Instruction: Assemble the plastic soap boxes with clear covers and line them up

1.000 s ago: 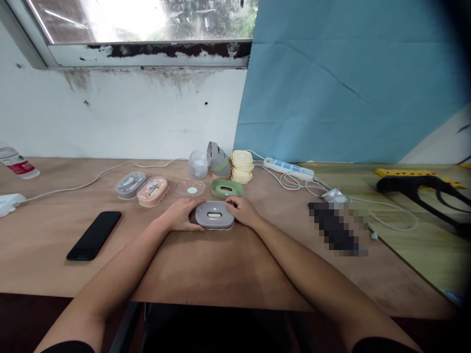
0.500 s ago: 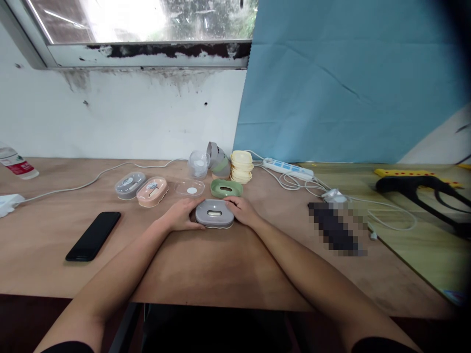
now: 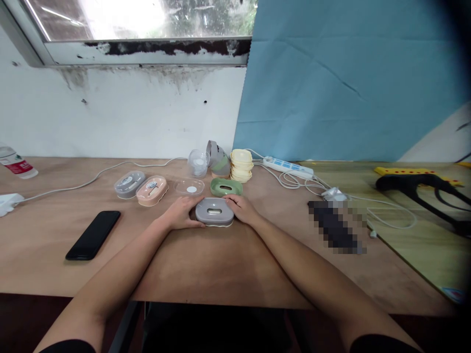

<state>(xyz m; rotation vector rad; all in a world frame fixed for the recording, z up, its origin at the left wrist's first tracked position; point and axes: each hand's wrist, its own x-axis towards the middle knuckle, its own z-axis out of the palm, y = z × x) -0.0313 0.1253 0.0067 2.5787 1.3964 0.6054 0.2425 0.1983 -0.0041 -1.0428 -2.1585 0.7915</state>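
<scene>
A grey oval plastic box (image 3: 214, 212) with a slot in its middle rests flat on the table before me. My left hand (image 3: 184, 213) curves round its left end, thumb along the near side and fingers at the far side. On the far right corner of the box lies my right hand (image 3: 241, 208), its fingers against the rim. Just behind the box is a green oval piece (image 3: 226, 187) with a slot. Left of that lies a clear lid (image 3: 189, 187) with a white round sticker. A pink lidded box (image 3: 152, 190) and another grey lidded box (image 3: 130, 185) sit farther left.
Stacked cream pieces (image 3: 241, 165), nested grey and green parts (image 3: 218, 159) and clear lids (image 3: 198, 163) stand by the wall. A black phone (image 3: 93, 235) lies left, a bottle (image 3: 17, 162) farther off. Right are a power strip (image 3: 289, 167), cables and a black-handled tool (image 3: 415, 189).
</scene>
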